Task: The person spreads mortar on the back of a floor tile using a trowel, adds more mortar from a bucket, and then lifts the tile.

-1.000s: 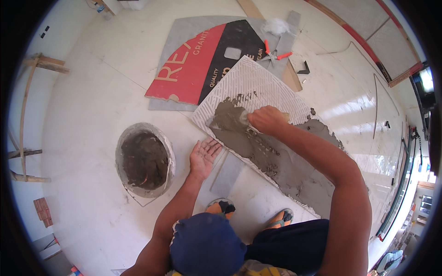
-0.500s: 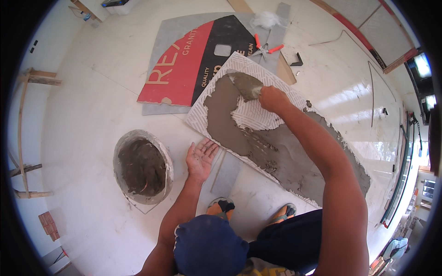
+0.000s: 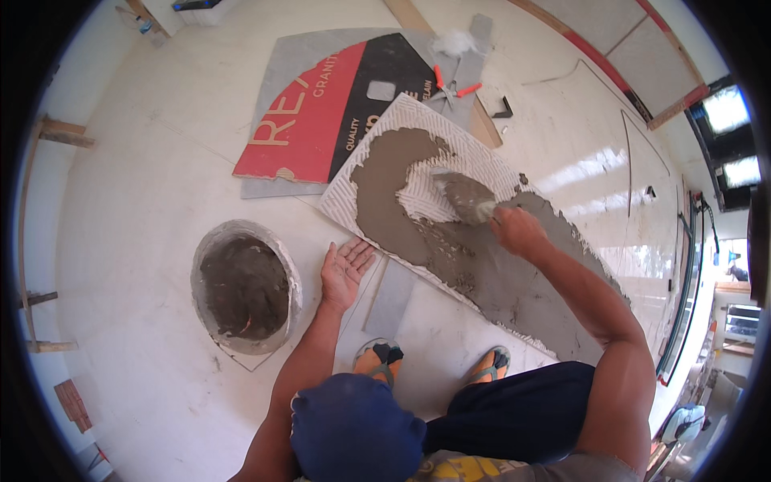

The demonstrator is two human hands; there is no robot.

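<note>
My right hand [image 3: 520, 230] is closed round the handle of a trowel [image 3: 464, 198], its blade smeared with grey mortar. The blade is over the ribbed back of a large tile [image 3: 499, 171], beside a bare patch. Wet mortar [image 3: 381, 189] covers the tile's left end in a curved band and spreads thickly over its near right part. My left hand [image 3: 344, 277] lies palm up with fingers stretched out, its fingertips at the tile's near left edge. Whether they reach under the tile is hidden. Left of that hand stands a bucket [image 3: 201, 309] with mortar inside.
Beyond the tile lie red-and-black cardboard [image 3: 309, 132] on a grey sheet, pliers with red handles [image 3: 451, 88] and clear crumpled plastic [image 3: 454, 43]. A grey strip [image 3: 389, 297] lies near my feet. A black angle piece [image 3: 503, 107] rests on the floor at the far right.
My right hand has drawn the trowel toward me and to the right, off the far part of the mortar band. My left hand stays at the tile's edge.
</note>
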